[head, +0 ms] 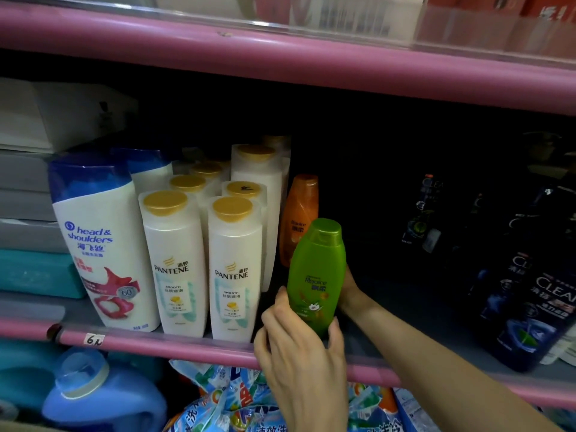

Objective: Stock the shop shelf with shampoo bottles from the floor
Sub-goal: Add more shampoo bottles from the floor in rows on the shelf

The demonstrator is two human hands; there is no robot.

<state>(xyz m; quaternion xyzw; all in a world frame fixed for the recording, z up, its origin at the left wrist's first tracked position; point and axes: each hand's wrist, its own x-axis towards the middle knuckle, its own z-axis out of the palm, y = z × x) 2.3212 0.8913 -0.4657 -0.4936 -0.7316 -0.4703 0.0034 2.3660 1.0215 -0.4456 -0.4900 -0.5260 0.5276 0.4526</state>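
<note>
Both hands hold the green shampoo bottle upright just right of the Pantene bottles. The left hand curls round its base; the right hand, mostly hidden behind, seems to grip its side.

Both hands raised: left hand fingers curled, right hand mostly hidden.

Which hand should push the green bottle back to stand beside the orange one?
Probably the left hand: it grips the green bottle at its front base. The right hand sits behind, between it and the orange bottle, so it would block that push.
</note>
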